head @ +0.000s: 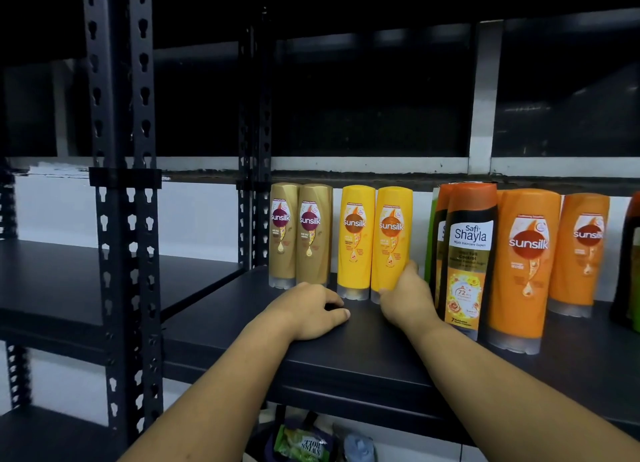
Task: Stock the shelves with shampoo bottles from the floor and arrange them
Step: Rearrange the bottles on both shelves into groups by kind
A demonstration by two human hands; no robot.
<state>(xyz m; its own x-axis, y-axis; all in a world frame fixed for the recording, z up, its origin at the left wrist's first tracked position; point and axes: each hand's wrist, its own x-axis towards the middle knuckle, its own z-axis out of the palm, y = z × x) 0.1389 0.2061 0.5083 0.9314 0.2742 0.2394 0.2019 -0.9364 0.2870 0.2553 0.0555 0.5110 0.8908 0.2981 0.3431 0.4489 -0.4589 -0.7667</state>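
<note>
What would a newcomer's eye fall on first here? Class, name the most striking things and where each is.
First, the bright row on the dark shelf: two gold bottles at the left, two yellow bottles in the middle, a Safi Shayla bottle and orange bottles at the right. Next, the right hand gripping the rightmost yellow bottle near its base, and the left hand resting on the shelf before the gold bottles.

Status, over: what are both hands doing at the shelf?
Right hand grips the right-hand yellow plastic Sunsilk bottle near its base. Left hand rests on the black metal shelf, holding nothing. Black-and-orange Safi Shayla bottle stands close on the right.
</note>
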